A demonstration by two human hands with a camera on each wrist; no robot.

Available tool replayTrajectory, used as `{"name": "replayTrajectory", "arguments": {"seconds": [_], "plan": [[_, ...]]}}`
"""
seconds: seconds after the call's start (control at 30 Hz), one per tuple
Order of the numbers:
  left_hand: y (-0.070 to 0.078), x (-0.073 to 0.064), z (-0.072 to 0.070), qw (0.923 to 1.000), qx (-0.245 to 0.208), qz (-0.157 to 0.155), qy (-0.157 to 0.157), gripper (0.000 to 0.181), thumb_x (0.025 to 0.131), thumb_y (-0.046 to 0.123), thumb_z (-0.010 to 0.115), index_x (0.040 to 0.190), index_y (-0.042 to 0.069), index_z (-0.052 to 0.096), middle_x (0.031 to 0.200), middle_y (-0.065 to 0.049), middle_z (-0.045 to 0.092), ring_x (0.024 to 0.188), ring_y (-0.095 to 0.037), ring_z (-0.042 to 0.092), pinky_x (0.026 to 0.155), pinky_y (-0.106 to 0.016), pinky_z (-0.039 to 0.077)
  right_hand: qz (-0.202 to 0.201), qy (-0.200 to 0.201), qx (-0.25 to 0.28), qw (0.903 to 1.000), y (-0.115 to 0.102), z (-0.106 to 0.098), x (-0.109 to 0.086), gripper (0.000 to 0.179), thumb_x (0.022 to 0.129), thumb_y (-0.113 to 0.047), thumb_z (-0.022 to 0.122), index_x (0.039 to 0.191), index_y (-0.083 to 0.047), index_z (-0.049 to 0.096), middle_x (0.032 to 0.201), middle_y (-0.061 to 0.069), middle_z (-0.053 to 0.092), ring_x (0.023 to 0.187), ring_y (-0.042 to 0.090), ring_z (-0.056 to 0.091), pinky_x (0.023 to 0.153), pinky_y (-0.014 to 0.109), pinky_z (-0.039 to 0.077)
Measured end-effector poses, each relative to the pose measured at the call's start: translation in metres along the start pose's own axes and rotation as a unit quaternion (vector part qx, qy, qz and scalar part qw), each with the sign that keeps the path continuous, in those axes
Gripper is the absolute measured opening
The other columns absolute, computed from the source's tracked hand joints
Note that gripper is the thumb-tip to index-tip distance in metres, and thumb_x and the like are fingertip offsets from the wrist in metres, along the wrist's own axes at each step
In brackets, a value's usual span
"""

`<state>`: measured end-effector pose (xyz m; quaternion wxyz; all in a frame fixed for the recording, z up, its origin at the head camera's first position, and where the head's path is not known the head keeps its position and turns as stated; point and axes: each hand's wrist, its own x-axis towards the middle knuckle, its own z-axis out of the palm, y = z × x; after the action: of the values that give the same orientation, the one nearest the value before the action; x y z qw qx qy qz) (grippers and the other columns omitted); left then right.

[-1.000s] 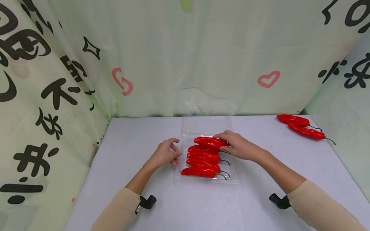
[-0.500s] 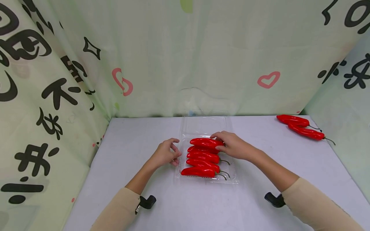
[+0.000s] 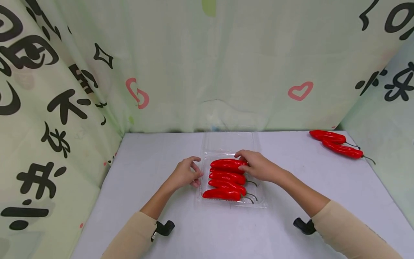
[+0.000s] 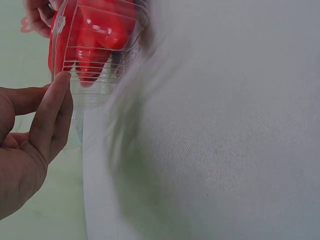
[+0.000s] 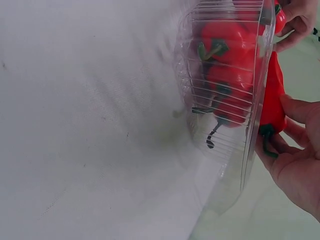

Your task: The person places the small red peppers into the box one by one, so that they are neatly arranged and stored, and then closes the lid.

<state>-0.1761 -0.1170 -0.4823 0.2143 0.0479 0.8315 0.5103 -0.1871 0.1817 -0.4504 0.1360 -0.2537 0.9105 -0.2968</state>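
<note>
Pepper (image 3: 226,165) is pinched by the right hand (image 3: 260,165) at far end of clear box (image 3: 204,185); left hand (image 3: 185,173) touches box edge, gripping I cannot tell. Gentle, level lowering seems best.

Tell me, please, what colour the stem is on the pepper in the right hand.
The stem is dark green, seen best in the right wrist view.

Right hand (image 3: 259,165) and gripped pepper (image 3: 226,164) shifted left, closer to neighbouring peppers (image 3: 227,177).
</note>
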Motion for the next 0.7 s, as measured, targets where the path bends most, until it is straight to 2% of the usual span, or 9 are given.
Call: {"name": "replayTrajectory", "arguments": {"seconds": [0.2, 0.47, 0.7], "plan": [[0.0004, 0.0004, -0.0007, 1.0000, -0.001, -0.003, -0.004, 0.059, 0.095, 0.004, 0.072, 0.148, 0.002, 0.047, 0.098, -0.012, 0.064, 0.060, -0.019, 0.070, 0.058, -0.030, 0.063, 0.004, -0.005, 0.007, 1.0000, 0.0004, 0.0020, 0.0012, 0.040, 0.095, -0.006, 0.072, 0.130, 0.003, 0.056, 0.112, 0.014, 0.071, 0.095, 0.018, 0.069, 0.082, 0.033, 0.065], [0.0001, -0.0001, -0.0009, 1.0000, -0.004, 0.001, -0.004, 0.058, 0.095, 0.003, 0.071, 0.147, 0.002, 0.047, 0.098, -0.012, 0.064, 0.060, -0.019, 0.070, 0.058, -0.030, 0.063, -0.002, 0.006, -0.009, 0.9999, -0.0020, 0.0035, 0.0004, 0.033, 0.096, -0.008, 0.071, 0.125, -0.001, 0.059, 0.110, 0.011, 0.071, 0.094, 0.019, 0.068, 0.082, 0.033, 0.065], [-0.0011, 0.0003, -0.0004, 1.0000, -0.001, -0.001, -0.002, 0.058, 0.095, 0.003, 0.072, 0.147, 0.003, 0.048, 0.098, -0.012, 0.064, 0.060, -0.019, 0.070, 0.058, -0.030, 0.063, 0.010, 0.010, -0.008, 0.9999, -0.0023, 0.0050, -0.0002, 0.041, 0.091, -0.012, 0.078, 0.127, -0.001, 0.060, 0.115, 0.012, 0.067, 0.101, 0.023, 0.065, 0.081, 0.034, 0.065]]}}
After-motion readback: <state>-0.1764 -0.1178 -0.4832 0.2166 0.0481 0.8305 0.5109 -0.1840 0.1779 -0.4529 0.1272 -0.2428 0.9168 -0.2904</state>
